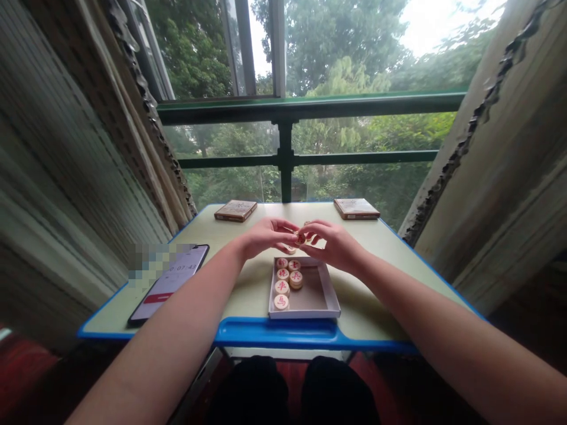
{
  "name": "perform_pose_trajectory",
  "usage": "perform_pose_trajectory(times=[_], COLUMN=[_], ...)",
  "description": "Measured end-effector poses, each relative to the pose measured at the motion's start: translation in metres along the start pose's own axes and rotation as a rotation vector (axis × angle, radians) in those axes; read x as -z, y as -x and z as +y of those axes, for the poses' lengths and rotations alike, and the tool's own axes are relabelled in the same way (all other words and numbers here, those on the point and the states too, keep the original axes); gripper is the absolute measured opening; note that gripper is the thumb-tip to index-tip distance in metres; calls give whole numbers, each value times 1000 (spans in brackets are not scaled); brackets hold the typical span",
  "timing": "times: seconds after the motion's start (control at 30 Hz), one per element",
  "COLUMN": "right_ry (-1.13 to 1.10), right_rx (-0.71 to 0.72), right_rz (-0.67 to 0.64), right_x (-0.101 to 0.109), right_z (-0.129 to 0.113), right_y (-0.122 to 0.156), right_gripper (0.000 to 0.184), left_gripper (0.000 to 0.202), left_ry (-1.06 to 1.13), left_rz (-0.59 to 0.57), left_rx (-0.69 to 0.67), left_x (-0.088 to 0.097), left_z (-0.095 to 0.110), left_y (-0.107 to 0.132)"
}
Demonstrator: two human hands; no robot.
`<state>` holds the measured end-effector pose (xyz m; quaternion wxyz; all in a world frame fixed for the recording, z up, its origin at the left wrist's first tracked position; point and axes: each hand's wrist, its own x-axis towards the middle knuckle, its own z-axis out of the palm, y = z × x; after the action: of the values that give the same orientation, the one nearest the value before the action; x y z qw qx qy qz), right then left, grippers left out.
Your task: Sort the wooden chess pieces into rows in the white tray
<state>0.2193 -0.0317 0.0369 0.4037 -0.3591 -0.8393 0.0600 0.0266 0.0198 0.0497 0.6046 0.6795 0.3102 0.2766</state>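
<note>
My left hand [271, 236] and my right hand [331, 241] meet just beyond an open shallow box [330, 289]. Between their fingertips is a small round Chinese chess piece [300, 238], gripped from both sides. Another pale piece [291, 250] shows partly under my left fingers; I cannot tell whether it is held or lies on the table. Inside the box, several wooden Chinese chess pieces with red characters form a column along the left wall, the nearest being the horse piece [281, 302]. Beside that column sits a stacked soldier piece [296, 277].
A pale green table [376, 301] with a blue rim and a moulded front groove [279, 332] holds everything. Two flat boxes lie at the back, a left box [235, 211] and a right box [357, 209]. A phone [170, 283] rests at the left. Curtains and a railed window stand beyond.
</note>
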Motion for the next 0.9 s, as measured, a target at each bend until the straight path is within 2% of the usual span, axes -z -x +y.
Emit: perform_pose_trajectory(times=[0.17, 0.43, 0.57, 0.77, 0.9], right_ry=[131, 153, 187, 65, 5], right_rx=[71, 110, 112, 86, 77], right_rz=[9, 4, -6, 67, 130], right_x=[-1, -1, 2, 2, 6], right_z=[-6, -3, -3, -4, -6], right_y=[2, 3, 2, 2, 2], right_gripper=[25, 14, 13, 15, 18], left_gripper=[42, 41, 40, 36, 41], left_ry=[7, -2, 36, 10, 4], left_rz=[-52, -128, -119, -100, -91], left_rx=[14, 2, 18, 13, -11], left_x=[2, 1, 2, 2, 5], left_z=[0, 3, 0, 3, 5], left_y=[0, 2, 1, 2, 4])
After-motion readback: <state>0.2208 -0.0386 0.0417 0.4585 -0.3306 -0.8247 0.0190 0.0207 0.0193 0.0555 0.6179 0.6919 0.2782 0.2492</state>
